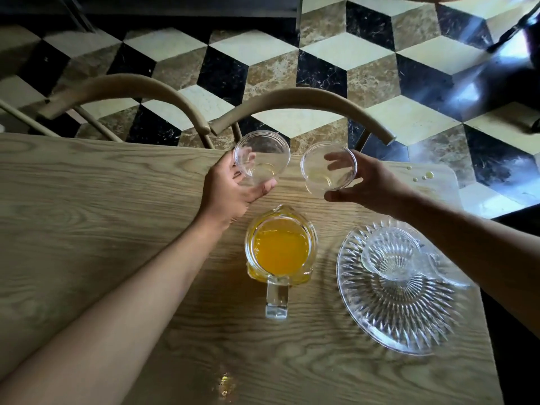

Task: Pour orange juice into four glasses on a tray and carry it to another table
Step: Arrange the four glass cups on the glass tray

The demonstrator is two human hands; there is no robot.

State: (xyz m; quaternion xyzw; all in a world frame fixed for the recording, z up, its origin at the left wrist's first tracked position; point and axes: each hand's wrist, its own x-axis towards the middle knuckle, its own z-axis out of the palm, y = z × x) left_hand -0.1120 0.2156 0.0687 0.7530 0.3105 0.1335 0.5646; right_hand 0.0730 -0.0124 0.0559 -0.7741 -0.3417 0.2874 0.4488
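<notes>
Hands, left [230,191] and right [371,187], each grasp one clear glass (empty-looking).

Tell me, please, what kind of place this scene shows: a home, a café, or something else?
Probably a dining area in a home or café; I cannot tell which. A wooden table stands on a patterned marble floor with bentwood chairs pushed up to it, and a jug of orange juice waits beside a cut-glass tray.

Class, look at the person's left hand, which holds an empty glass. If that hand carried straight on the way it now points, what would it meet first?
The left hand points away, toward the table's far edge, holding a glass. Just beyond stands a chair back, probably the first thing met, though depth is unclear and it may sit lower.
</notes>
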